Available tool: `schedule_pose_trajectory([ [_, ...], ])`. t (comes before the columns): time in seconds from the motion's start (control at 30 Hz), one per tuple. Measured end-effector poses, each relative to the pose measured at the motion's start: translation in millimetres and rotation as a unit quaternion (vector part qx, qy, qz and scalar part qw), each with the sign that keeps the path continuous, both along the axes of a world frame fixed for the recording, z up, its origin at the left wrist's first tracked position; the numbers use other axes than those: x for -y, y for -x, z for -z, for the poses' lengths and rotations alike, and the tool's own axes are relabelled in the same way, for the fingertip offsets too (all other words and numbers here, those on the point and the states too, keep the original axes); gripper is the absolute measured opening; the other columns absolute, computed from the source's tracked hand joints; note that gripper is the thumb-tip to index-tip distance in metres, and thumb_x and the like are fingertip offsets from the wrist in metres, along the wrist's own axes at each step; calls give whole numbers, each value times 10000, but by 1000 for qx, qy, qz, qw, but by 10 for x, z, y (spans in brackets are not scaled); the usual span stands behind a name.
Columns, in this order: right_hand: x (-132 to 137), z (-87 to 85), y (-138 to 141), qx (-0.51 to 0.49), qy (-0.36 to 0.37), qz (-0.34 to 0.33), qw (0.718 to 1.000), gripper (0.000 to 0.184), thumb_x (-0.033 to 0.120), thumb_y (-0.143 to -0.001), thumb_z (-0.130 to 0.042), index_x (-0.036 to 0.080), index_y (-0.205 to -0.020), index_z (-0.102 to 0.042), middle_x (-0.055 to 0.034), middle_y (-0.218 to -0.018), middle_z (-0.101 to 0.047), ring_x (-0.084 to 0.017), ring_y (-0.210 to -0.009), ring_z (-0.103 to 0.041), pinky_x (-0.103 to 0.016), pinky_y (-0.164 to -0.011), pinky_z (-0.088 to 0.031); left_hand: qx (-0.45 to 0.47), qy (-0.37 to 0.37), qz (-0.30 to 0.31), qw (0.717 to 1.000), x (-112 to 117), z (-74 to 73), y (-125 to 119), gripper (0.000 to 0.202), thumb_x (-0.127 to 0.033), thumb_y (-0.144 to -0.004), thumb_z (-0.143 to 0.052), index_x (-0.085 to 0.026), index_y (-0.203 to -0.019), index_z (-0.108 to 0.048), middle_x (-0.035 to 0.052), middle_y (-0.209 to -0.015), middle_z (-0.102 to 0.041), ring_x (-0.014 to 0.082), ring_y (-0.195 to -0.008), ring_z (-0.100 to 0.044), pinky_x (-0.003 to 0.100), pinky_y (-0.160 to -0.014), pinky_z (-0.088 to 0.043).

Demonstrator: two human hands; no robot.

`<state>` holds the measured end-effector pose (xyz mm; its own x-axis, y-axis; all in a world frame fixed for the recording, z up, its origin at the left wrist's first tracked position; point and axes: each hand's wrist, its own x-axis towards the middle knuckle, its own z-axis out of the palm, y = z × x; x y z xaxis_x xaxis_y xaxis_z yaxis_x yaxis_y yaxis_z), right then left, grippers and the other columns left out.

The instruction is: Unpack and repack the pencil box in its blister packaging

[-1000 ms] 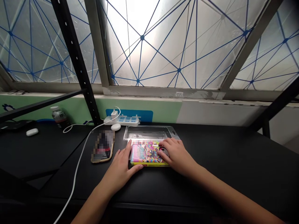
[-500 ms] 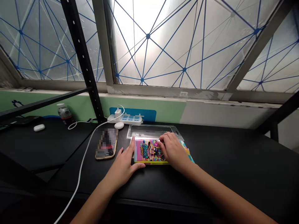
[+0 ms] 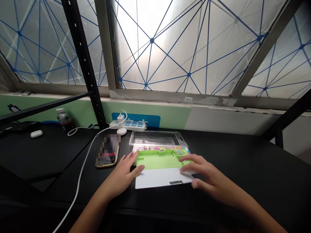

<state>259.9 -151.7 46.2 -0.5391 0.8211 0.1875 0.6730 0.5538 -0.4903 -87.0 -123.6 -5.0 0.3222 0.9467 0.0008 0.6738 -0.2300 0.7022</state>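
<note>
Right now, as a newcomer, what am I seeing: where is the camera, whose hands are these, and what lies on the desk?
No machine: a person wears a head camera looking down at their own hands. The left hand touches the left edge of an opened green box; the right hand, fingers spread, is over the white panel in front. Neither grips anything. Behind the box lies a clear plastic lid; left of it are a phone, a white cable and a power strip, on a black table.

The left hand (image 3: 120,177) and right hand (image 3: 211,182) are bare and slim-fingered, on forearms likewise uncovered.
</note>
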Motion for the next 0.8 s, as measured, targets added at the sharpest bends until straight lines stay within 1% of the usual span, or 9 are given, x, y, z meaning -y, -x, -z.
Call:
schedule_pose_trajectory([
  [0.03, -14, 63, -118, -3, 24, 20, 1000, 410, 466, -855, -701, 360, -1247, -642, -59, -1490, -488, -355, -1358, -458, -496, -1058, -456, -8, -1, 1, 1000, 3, -9, -10, 748, -669, -949, -428, -313, -1576, -228, 33, -1631, -209, 343, -1516, -86, 585, -1199, -162],
  [0.1, -53, 216, -325, -10, 57, 64, 996, 883, 490, -693, -839, 370, -1472, -442, -82, -1601, -340, -399, -1427, -360, -536, -1098, -418, -21, -5, 7, 1000, 11, -27, -29, 772, -661, -942, -453, -308, -1583, -204, 37, -1634, -197, 342, -1516, -97, 575, -1200, -170],
  [0.13, -73, 292, -403, -11, 66, 80, 995, 1056, 488, -628, -879, 361, -1530, -345, -91, -1619, -303, -406, -1437, -337, -544, -1116, -396, -27, -9, 11, 1000, 14, -32, -37, 779, -655, -941, -459, -301, -1585, -201, 40, -1635, -198, 341, -1516, -103, 571, -1201, -169],
  [0.17, -90, 360, -459, -10, 73, 94, 993, 1146, 483, -601, -894, 348, -1559, -280, -98, -1621, -296, -405, -1438, -336, -544, -1126, -383, -32, -14, 12, 999, 15, -33, -44, 779, -648, -942, -462, -291, -1585, -207, 43, -1635, -202, 341, -1516, -110, 569, -1202, -168],
  [0.2, -105, 417, -494, -11, 77, 106, 991, 1160, 482, -612, -887, 335, -1570, -250, -101, -1613, -314, -400, -1429, -355, -540, -1132, -378, -35, -18, 11, 999, 15, -28, -49, 772, -638, -945, -460, -281, -1584, -215, 48, -1635, -210, 341, -1516, -122, 568, -1203, -168],
  [0.3, -137, 509, -497, -25, 79, 130, 988, 963, 479, -742, -796, 318, -1555, -306, -85, -1577, -387, -376, -1396, -422, -535, -1131, -384, -26, -29, -4, 999, 8, 3, -50, 737, -618, -964, -425, -256, -1580, -243, 55, -1630, -245, 335, -1511, -164, 551, -1210, -174],
  [0.47, -180, 513, -417, -59, 68, 141, 986, 632, 540, -872, -629, 260, -1432, -539, -98, -1458, -549, -368, -1322, -514, -546, -1112, -394, 47, 1, -32, 998, 33, 15, -9, 712, -664, -992, -220, -265, -1581, -241, 44, -1632, -259, 331, -1509, -184, 551, -1212, -164],
  [0.67, -178, 470, -356, -78, 69, 147, 984, 501, 569, -934, -538, 256, -1308, -653, -86, -1379, -626, -343, -1283, -553, -507, -1093, -431, 128, -19, -5, 992, 52, 31, 12, 778, -702, -972, -128, -239, -1595, -179, 60, -1640, -248, 280, -1516, -185, 476, -1234, -112],
  [0.8, -177, 512, -324, -52, 39, 134, 989, 535, 546, -889, -622, 235, -1323, -603, -113, -1470, -528, -329, -1335, -497, -485, -1121, -402, 92, -21, -15, 995, 23, 51, -48, 810, -655, -984, -325, -225, -1603, -27, 110, -1615, -308, 281, -1489, -276, 469, -1200, -230],
])
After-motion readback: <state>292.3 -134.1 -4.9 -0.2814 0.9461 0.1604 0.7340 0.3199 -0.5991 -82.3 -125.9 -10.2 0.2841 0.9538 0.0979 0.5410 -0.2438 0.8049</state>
